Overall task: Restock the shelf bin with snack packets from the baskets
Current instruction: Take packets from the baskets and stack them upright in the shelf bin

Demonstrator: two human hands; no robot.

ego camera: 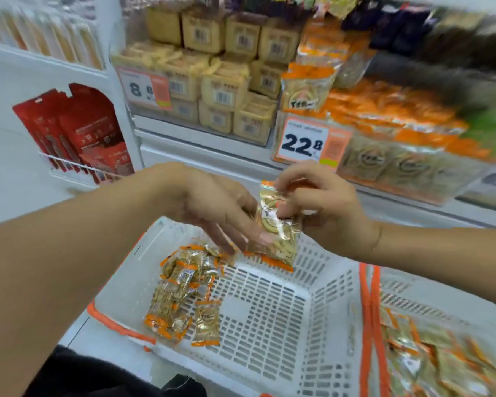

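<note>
Above a white slotted basket (272, 322) with orange handles, both my hands hold one orange-and-gold snack packet (278, 233). My right hand (318, 204) pinches its upper part; my left hand (221, 207) grips its left edge with the fingers. Several like packets (184, 293) lie heaped in the basket's left corner. The clear shelf bin (390, 147), with a 22.8 price tag, stands beyond at right and is piled with the same packets. A second basket (430, 296) at the right edge also holds packets.
Cream biscuit packs (226, 81) fill the shelf to the left, behind an 8.8 tag. Red pouches (78, 133) hang in a wire rack at far left. Dark packets (407, 27) sit top right, blurred.
</note>
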